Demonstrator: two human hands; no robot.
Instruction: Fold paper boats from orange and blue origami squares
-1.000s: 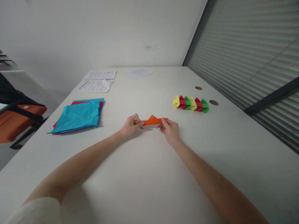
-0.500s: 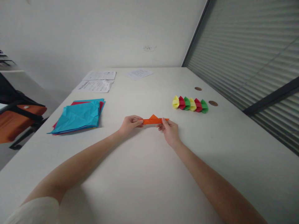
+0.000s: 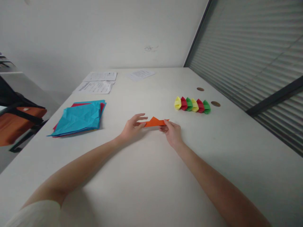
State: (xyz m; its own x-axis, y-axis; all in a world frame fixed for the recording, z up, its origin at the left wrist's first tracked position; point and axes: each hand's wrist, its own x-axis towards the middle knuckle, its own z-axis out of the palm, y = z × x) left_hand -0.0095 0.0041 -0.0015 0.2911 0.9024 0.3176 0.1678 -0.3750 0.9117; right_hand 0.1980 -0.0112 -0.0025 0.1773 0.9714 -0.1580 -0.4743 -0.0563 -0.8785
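A folded orange paper [image 3: 154, 121], a narrow strip with a small triangular peak in its upper middle, is held just over the white table [image 3: 142, 176]. My right hand [image 3: 173, 131] pinches its right end between thumb and fingers. At the left end, my left hand [image 3: 132, 127] has its thumb against the paper, with the upper fingers stretched out and lifted off it. The undersides of both grips are partly hidden. Beyond my right hand lies a row of folded paper pieces [image 3: 192, 105] in yellow, red and green, set side by side.
On the left rests a stack of coloured paper sheets [image 3: 81, 116], a creased blue one uppermost. Printed sheets [image 3: 97, 86] lie at the far left, another printed sheet [image 3: 141, 74] at the back. Window blinds [image 3: 255, 56] flank the right side. An orange-seated chair [image 3: 23, 121] stands at left.
The fingers of my left hand have opened and risen from the orange paper, the thumb staying at its end. My right hand keeps its pinch, nearly unmoved.
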